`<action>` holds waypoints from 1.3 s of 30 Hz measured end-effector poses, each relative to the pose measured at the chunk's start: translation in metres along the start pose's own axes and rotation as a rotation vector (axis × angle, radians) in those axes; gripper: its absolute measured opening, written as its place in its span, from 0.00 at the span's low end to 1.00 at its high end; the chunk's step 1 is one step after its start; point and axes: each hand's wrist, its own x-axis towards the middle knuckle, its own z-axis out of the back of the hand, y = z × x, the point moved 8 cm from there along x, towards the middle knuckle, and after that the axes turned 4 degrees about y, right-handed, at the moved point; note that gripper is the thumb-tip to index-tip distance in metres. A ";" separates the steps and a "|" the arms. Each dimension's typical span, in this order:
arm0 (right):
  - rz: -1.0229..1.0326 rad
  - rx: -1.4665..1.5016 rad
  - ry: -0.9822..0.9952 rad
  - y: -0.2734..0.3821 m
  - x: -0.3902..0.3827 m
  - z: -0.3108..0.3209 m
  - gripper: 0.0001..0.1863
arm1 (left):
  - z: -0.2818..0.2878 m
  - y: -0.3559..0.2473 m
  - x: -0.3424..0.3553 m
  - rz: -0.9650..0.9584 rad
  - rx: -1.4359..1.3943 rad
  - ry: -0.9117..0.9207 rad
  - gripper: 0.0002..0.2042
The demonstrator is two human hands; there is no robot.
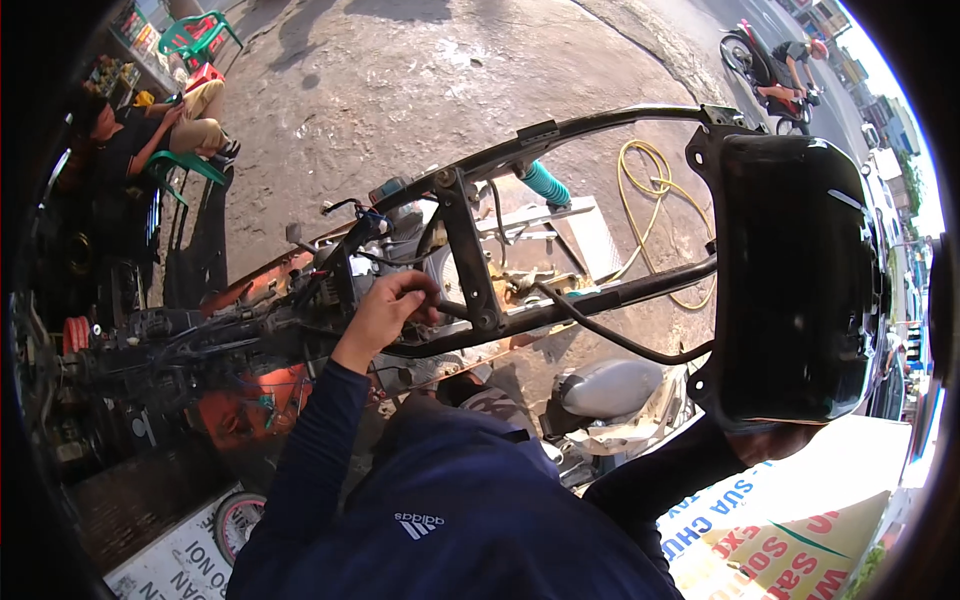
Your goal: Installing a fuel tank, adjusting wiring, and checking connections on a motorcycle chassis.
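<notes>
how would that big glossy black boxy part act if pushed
The glossy black box-shaped part may feel slippery, since its smooth face shows bright reflections. It is probably stiff, as its broad face shows no sag. Pushing it might shift the long black tubular metal frame too, because the two appear joined.

Roadside workshop; bare motorcycle frame (463, 237) and street (690, 28) show it.

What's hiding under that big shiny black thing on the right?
Part of the right hand shows at the near edge of the shiny black part, its fingers out of sight. Anything else underneath is covered, so I can't tell.
</notes>
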 end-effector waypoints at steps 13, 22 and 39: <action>0.045 0.090 0.192 -0.022 0.029 -0.039 0.21 | -0.133 0.065 0.130 0.011 0.928 1.004 0.30; 0.139 0.054 0.308 -0.023 0.040 -0.043 0.26 | -0.039 -0.038 0.068 -0.471 1.208 0.337 0.12; 0.280 -0.123 0.257 -0.010 -0.017 -0.096 0.30 | -0.028 -0.059 0.043 -0.021 1.199 0.258 0.24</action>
